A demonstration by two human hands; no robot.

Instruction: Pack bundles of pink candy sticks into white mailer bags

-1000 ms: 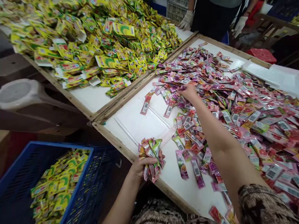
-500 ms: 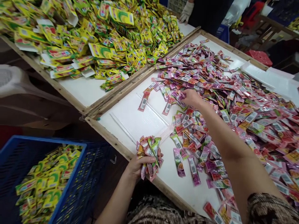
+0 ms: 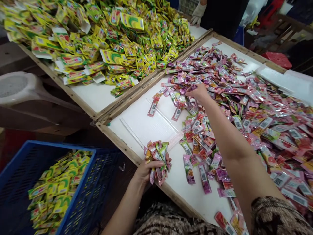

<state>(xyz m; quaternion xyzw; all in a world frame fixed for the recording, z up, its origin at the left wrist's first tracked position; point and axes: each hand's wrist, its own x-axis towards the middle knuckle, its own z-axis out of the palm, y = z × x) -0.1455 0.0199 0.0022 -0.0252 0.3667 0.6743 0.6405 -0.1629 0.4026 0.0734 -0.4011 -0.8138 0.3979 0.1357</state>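
My left hand (image 3: pixel 146 168) is closed round a bunch of small candy stick packets (image 3: pixel 157 155), pink, green and orange, just above the table's front edge. Over the far part of the work surface my right hand (image 3: pixel 200 92) pinches a purple stick packet (image 3: pixel 191 88) at its fingertips. Beneath and around that hand spreads a large heap of stick packets (image 3: pixel 220 85) in purple, pink, red and green, many with barcodes. Clear plastic sleeves (image 3: pixel 156 122) lie flat on the white tabletop between my hands, and a red-orange packet (image 3: pixel 153 106) rests at their far side.
A wooden divider (image 3: pixel 132 96) separates a heap of yellow sachets (image 3: pixel 137 42) on the left. Below left stands a blue crate (image 3: pixel 91 160) holding yellow sachets. A white stool (image 3: pixel 17 86) is at left. A co-worker's gloved hand (image 3: pixel 198 13) rests at the far edge. Plastic sheets (image 3: pixel 281 80) lie far right.
My right hand has moved slightly away from me over the heap, with a purple packet at its fingers. My left hand keeps its bunch. The whole view has shifted slightly.
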